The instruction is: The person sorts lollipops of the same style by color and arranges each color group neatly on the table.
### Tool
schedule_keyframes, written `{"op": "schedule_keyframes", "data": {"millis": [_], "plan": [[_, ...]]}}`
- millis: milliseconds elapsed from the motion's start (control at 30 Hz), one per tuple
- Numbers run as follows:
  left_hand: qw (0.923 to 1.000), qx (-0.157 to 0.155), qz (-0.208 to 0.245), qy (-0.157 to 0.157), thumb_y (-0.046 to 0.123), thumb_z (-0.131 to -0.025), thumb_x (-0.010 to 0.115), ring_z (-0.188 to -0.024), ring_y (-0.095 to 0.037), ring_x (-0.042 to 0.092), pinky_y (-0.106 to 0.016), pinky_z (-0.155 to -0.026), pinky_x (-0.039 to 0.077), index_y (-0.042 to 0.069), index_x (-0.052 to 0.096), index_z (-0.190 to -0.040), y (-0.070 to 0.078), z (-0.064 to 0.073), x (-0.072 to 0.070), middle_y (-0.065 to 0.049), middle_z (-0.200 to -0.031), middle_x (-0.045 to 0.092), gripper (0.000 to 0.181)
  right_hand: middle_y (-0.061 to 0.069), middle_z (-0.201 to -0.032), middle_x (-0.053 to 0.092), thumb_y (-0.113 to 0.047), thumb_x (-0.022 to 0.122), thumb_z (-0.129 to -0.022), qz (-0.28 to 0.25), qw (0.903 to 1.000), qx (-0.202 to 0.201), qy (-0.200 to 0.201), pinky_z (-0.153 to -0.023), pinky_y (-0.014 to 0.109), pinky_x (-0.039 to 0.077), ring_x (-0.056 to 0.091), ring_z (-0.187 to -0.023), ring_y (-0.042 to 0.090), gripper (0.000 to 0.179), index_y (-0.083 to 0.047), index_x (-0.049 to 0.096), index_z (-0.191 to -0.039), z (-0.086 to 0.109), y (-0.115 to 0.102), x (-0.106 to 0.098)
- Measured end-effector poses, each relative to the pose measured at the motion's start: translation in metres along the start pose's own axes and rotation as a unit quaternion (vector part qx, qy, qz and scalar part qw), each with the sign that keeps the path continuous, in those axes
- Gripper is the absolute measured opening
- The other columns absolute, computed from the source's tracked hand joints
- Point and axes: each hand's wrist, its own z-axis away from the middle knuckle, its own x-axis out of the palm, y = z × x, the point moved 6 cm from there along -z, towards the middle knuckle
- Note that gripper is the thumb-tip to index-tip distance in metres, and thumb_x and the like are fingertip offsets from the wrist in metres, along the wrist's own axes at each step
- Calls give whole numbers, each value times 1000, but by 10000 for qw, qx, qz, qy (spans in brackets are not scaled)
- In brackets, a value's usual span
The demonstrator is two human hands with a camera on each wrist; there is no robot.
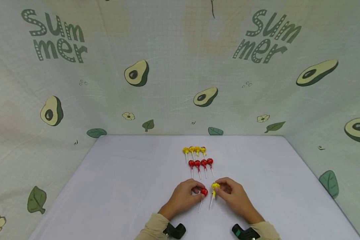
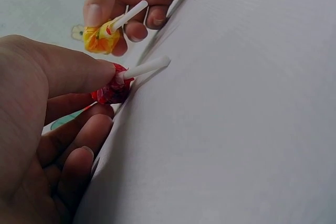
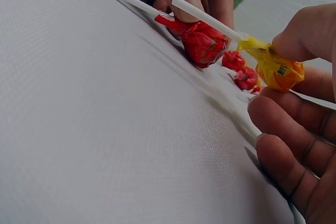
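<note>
My left hand (image 1: 184, 196) pinches a red-wrapped lollipop (image 1: 204, 192) by its head, the white stick pointing toward me. Just to its right, my right hand (image 1: 233, 195) pinches a yellow-wrapped lollipop (image 1: 215, 186) between thumb and fingers, its stick also toward me. Both candies are held side by side, low over the white table. The left wrist view shows the left thumb on the red wrapper (image 2: 113, 85). In the right wrist view the yellow wrapper (image 3: 278, 72) sits between the right thumb and fingers, with the other fingers loosely bent below.
Beyond my hands, a row of several red lollipops (image 1: 197, 163) lies on the white table (image 1: 132, 186), sticks toward me. Behind it is a row of several yellow lollipops (image 1: 194, 149). A printed cloth (image 1: 168, 110) with avocados and leaves stands behind and beside the table.
</note>
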Motion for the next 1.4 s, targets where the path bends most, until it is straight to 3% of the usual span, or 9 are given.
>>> {"op": "schedule_keyframes", "data": {"millis": [667, 933, 1167, 1400], "plan": [[10000, -27, -63, 4, 21, -86, 76, -78, 3, 53, -21, -67, 43, 22, 75, -105, 1, -2, -5, 17, -87, 59, 20, 1, -85, 65, -13, 77, -88, -232, 9995, 226, -27, -64, 24, 50, 59, -75, 13, 21, -9, 69, -107, -5, -3, -2], [10000, -20, 40, -12, 21, -86, 76, -79, 3, 54, -21, -68, 44, 23, 75, -105, 2, -4, -3, 18, -88, 60, 19, 5, -86, 66, -13, 75, -91, -556, 9982, 206, -89, -59, 28, 51, 61, -67, 18, 23, -6, 67, -112, -13, 0, -7], [9999, -116, 104, 15, 21, -84, 77, -78, 1, 54, -21, -66, 43, 23, 76, -103, 1, -1, -2, 16, -86, 60, 19, 9, -88, 67, -10, 72, -93, -640, 9976, 219, -132, -59, 30, 52, 61, -68, 26, 24, -1, 66, -115, -19, -12, -12], [9997, -181, 140, -45, 21, -85, 77, -77, 2, 54, -21, -66, 43, 24, 76, -103, -1, 1, 1, 17, -85, 59, 19, 6, -90, 67, -16, 73, -93, -582, 9980, 180, -153, -60, 29, 52, 61, -70, 22, 28, -3, 66, -117, -32, -1, -9]]}}
